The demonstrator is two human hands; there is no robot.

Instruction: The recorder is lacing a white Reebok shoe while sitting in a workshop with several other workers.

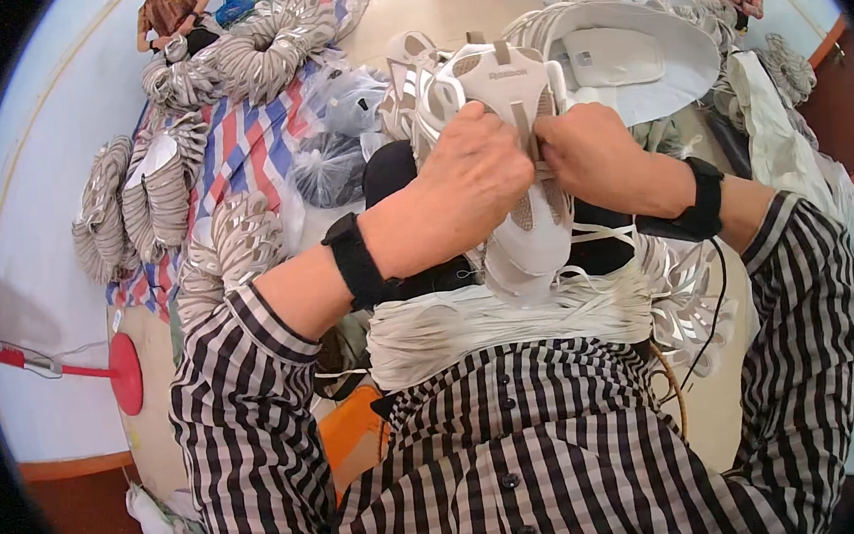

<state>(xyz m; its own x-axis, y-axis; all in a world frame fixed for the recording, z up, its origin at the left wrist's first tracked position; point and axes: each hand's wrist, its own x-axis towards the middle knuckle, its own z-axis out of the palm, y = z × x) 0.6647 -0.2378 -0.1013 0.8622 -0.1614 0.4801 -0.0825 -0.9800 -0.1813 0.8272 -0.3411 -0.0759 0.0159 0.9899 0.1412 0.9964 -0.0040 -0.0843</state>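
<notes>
Grey-and-white bundles of shoe uppers (165,192) lie at the far left, on and beside a striped sheet (251,135). Next comes the left hand (481,182), its fingers curled tightly closed over the near side of a white shoe (542,203). That shoe sits in the middle between both hands, touching them, tongue away from the person and toe pointing back above a bundle of white laces (502,329). Just right of it, the right hand (604,153) is likewise closed, fingertips at the lacing opening; whatever either hand pinches is hidden. Beyond lies a pale oval piece (671,57).
</notes>
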